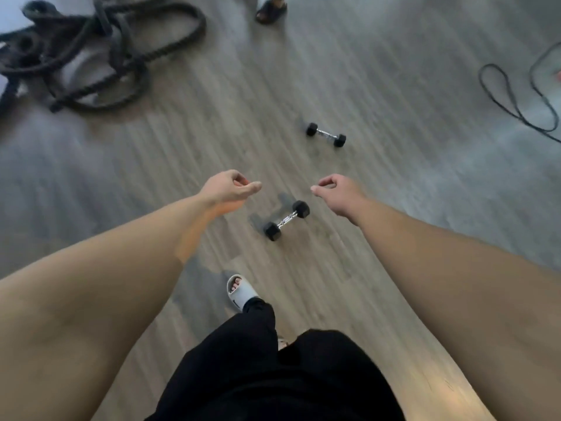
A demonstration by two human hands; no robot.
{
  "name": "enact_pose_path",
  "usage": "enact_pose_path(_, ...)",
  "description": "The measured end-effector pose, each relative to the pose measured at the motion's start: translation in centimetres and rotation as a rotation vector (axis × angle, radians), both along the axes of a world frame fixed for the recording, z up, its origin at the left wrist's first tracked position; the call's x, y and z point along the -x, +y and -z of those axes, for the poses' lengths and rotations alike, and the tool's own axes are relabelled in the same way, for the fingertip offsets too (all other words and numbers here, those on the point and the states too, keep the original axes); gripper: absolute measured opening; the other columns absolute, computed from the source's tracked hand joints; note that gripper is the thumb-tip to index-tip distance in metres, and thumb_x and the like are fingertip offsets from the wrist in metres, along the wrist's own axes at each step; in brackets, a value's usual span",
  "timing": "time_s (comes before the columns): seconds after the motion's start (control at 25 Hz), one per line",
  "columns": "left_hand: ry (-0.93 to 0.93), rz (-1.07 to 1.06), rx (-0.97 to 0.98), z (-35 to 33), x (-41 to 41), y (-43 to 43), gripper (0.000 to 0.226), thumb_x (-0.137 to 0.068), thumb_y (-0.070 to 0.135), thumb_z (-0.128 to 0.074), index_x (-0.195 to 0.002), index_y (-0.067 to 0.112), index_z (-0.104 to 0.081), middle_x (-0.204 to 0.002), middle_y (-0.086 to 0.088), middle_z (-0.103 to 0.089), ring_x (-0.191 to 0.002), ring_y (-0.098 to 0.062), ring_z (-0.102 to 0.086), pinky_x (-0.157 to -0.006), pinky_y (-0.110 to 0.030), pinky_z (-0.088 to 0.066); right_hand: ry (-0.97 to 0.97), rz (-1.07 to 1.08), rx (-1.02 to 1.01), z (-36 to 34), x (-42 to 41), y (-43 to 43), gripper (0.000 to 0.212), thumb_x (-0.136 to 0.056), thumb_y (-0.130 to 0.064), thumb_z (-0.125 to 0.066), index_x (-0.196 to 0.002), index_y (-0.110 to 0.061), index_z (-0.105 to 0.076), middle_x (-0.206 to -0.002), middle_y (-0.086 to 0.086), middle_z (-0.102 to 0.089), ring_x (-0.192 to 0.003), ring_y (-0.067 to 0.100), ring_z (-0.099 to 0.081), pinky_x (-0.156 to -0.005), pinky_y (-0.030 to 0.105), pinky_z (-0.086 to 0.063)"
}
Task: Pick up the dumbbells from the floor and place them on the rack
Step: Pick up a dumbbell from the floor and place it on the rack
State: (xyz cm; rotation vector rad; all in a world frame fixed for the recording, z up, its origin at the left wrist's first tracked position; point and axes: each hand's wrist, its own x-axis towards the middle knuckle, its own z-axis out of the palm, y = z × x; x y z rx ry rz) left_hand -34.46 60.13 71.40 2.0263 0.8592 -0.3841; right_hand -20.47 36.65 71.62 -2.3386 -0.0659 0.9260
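Observation:
Two small dumbbells with black hex heads and chrome handles lie on the wood floor. The near dumbbell (286, 220) lies diagonally just ahead of my feet, between and below my two hands. The far dumbbell (326, 134) lies farther off, up and to the right. My left hand (229, 187) hovers left of the near dumbbell, fingers loosely curled, holding nothing. My right hand (335, 190) hovers right of it, also loosely curled and holding nothing. Both arms are stretched forward. No rack is in view.
A pile of thick black battle rope (91, 50) lies at the upper left. A thin black cable (513, 98) loops at the upper right. Another person's sandalled foot (270, 11) stands at the top. My own foot in a white slide (239, 291) is below the near dumbbell.

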Motion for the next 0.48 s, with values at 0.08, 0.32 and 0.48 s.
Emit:
enact_pose_path(0.08,0.056,-0.038,0.042,2.4,-1.6,-0.6,0.043,-0.086,0.064,-0.069,-0.099,0.023,-0.069,-0.086,0.015,-0.065,-0.082,-0.012,-0.064,-0.068,-0.028,-0.044,0.018,-0.036,0.019,2.1,-3.1,0.3,0.031,-0.083,-0.049,-0.076,-0.106,-0.031,-0.066,-0.094,-0.009,-0.065,-0.079,0.011,-0.063,-0.076,0.031,-0.050)
enact_pose_path(0.32,0.135,-0.250,0.126,11.8,-5.1,-1.8,0.039,-0.086,0.066,-0.068,-0.098,0.029,-0.068,-0.097,0.013,-0.069,-0.084,-0.004,-0.064,-0.067,-0.027,-0.046,0.141,-0.135,0.087,13.7,-13.4,2.4,0.037,-0.092,-0.041,-0.074,-0.121,-0.021,-0.064,-0.107,0.001,-0.063,-0.082,0.013,-0.060,-0.078,0.031,-0.050)
enact_pose_path(0.48,0.148,-0.518,0.179,22.5,-8.2,-2.7,0.039,-0.086,0.064,-0.069,-0.099,0.028,-0.070,-0.104,0.007,-0.072,-0.093,-0.016,-0.070,-0.079,-0.038,-0.057,0.254,-0.234,0.176,26.6,-18.1,4.8,0.035,-0.095,-0.040,-0.071,-0.120,-0.017,-0.064,-0.108,0.003,-0.063,-0.075,0.011,-0.054,-0.068,0.029,-0.045)
